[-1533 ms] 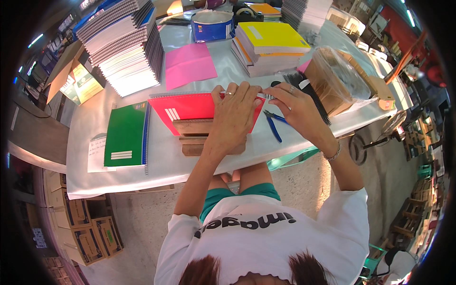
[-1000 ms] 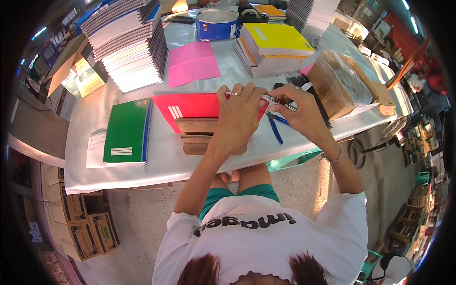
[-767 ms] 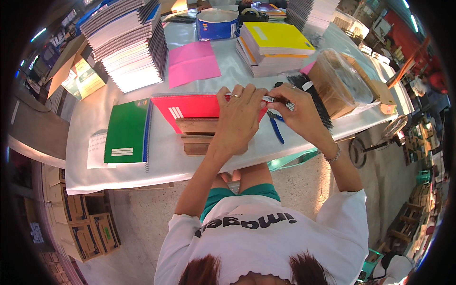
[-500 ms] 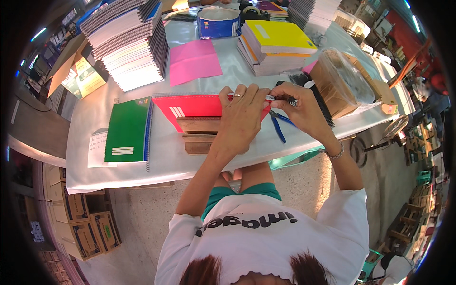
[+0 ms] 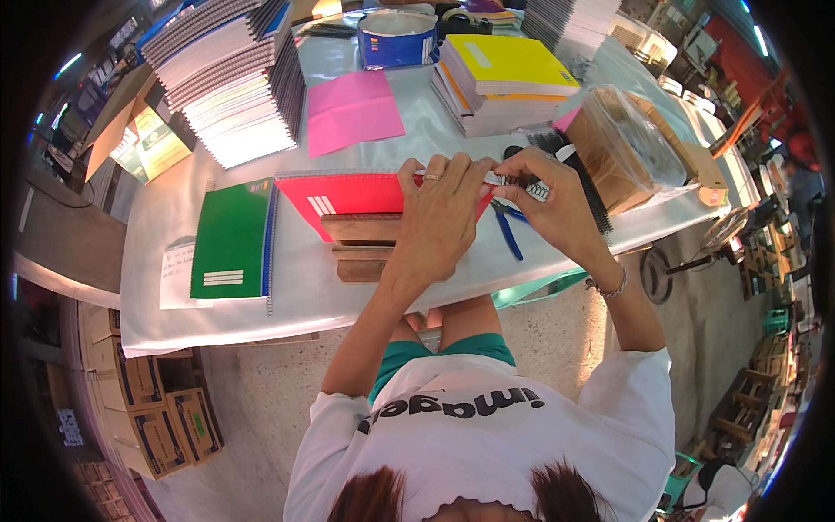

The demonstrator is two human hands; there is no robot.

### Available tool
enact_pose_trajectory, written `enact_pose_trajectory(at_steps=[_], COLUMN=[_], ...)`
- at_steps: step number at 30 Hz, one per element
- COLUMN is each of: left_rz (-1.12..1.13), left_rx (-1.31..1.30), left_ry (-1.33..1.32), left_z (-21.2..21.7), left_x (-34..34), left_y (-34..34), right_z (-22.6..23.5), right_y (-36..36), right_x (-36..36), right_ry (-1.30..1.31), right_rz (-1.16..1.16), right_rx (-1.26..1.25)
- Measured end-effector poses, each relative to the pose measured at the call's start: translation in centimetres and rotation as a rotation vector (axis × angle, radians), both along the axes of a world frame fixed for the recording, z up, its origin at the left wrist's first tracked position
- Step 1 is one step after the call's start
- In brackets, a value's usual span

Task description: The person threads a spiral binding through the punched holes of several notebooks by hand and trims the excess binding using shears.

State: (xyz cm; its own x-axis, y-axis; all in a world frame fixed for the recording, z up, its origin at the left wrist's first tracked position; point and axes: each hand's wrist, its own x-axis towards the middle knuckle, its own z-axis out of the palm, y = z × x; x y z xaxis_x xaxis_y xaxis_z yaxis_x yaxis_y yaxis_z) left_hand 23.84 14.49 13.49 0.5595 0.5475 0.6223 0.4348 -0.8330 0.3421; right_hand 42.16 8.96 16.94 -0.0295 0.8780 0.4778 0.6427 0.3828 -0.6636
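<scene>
A red notebook (image 5: 348, 196) stands on edge in a slotted wooden holder (image 5: 365, 229), its punched edge upward. My left hand (image 5: 442, 209) is closed over the notebook's top edge near its right end, hiding part of it. At that right end, my right hand (image 5: 557, 196) pinches a thin spiral wire coil (image 5: 538, 189) between thumb and fingers. Whether the coil's tip sits in the holes is hidden by my fingers. Blue-handled pliers (image 5: 507, 233) lie on the table just below my right hand. Left of the holder lies a green spiral notebook (image 5: 230, 239) on top of a blue one.
Tall stacks of spiral notebooks (image 5: 230, 96) stand at the back left. Behind the holder are a pink sheet (image 5: 355, 113), a blue round container (image 5: 397, 43) and yellow-covered books (image 5: 504, 65). Black coils (image 5: 589, 187) lie beside a plastic-lined cardboard box (image 5: 631, 148) at right.
My right hand has shifted slightly, its fingers rolling at the coil, and more of the coil shows below them. My left hand stays on the red notebook.
</scene>
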Motion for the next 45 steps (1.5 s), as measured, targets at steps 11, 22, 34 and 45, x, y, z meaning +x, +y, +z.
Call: enact_pose_trajectory(at_steps=[11, 22, 34, 45], left_rz=[0.016, -0.014, 0.028, 0.035], left_rx=[0.0, 0.058, 0.25, 0.222], left_ry=[0.037, -0.145, -0.294, -0.377], left_z=[0.0, -1.3, -4.1, -4.4], left_x=[-0.2, -0.3, -0.5, -0.3], left_y=[-0.2, 0.5, 0.2, -0.2], right_z=[0.3, 0.7, 1.0, 0.4], right_y=[0.3, -0.5, -1.2, -1.2], right_x=[0.3, 1.5, 1.5, 1.8], right_ry=[0.024, 0.099, 0.147, 0.148], right_rz=[0.078, 0.1, 0.097, 0.112], right_rx=[-0.07, -0.197, -0.214, -0.213])
